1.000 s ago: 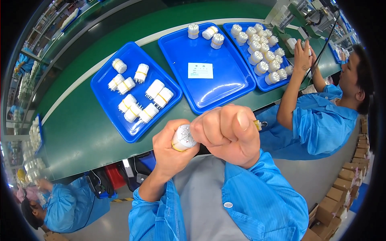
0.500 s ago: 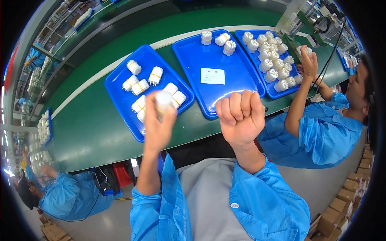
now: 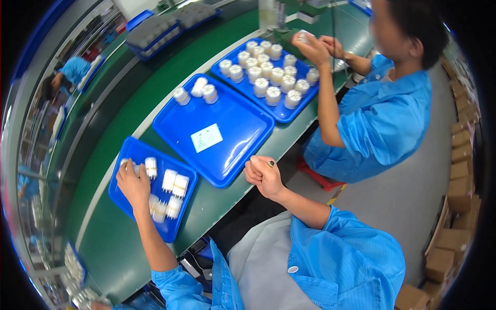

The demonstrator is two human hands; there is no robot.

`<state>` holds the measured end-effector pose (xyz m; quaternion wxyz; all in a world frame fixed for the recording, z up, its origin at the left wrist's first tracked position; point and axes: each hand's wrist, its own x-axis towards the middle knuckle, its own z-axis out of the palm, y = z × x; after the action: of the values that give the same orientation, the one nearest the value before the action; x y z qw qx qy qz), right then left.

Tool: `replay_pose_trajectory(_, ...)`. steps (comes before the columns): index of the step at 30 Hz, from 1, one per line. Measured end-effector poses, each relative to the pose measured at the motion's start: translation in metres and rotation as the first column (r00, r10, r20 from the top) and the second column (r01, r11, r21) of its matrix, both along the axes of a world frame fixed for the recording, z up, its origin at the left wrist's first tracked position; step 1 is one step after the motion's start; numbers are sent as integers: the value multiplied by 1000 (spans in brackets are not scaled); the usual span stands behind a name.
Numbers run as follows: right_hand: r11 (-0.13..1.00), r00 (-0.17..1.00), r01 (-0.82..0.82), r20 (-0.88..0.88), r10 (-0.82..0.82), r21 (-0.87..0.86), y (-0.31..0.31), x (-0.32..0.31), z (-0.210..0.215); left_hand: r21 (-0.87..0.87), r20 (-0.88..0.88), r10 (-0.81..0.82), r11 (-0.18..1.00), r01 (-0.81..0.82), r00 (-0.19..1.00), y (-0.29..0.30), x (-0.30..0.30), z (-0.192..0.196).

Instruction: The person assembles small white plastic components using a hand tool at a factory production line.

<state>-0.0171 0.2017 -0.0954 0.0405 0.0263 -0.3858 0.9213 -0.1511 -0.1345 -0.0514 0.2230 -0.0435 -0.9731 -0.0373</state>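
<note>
My left hand (image 3: 134, 187) reaches over the left blue tray (image 3: 184, 206), its fingers curled round a white cylindrical part (image 3: 136, 169) that they partly hide. Beside it in that tray stands another white cylinder (image 3: 150, 168) with a yellowish band. Several more white cylinders (image 3: 180, 185) lie nearer, some with thin pins sticking out. My right hand (image 3: 264, 176) is closed in a fist off the near edge of the middle blue tray (image 3: 227, 144). A small dark and yellowish thing shows at the top of that fist; its kind cannot be made out.
In the middle tray lie a printed white card (image 3: 206, 137) and, at its far end, white cylinders (image 3: 209, 94). A right-hand blue tray (image 3: 243, 92) holds many more. A co-worker in a blue jacket (image 3: 382, 124) handles a white part at right. Green bench (image 3: 206, 204) runs beneath.
My view has swung to the right. The left hand has carried a white cylinder from in front of the trays to the left tray's far side. The right fist stays closed, now turned sideways.
</note>
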Motion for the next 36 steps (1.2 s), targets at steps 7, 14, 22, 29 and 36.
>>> replay_pose_trajectory(7, 993, 992, 86, -98, -78, 82, 32, -8, -13, 89, -175, -146, 982, 163, 974, 80, -22, 35)
replay_pose_trajectory(14, 1000, 997, 11, -75, -10, 11, 29, -18, -12, 254, 101, -542, 825, 505, 834, 227, -67, 55)
replay_pose_trajectory(22, 997, 999, 34, -35, -32, 71, 35, -15, -13, 254, 100, -608, 781, 571, 787, 255, -104, 17)
replay_pose_trajectory(29, 996, 998, -6, -58, 11, 83, 28, -14, -11, 284, 116, -589, 791, 541, 800, 242, -86, 23)
replay_pose_trajectory(36, 975, 993, 70, -108, -48, 211, 32, -16, 13, 944, -131, -689, -307, -123, 713, 221, 40, 40)
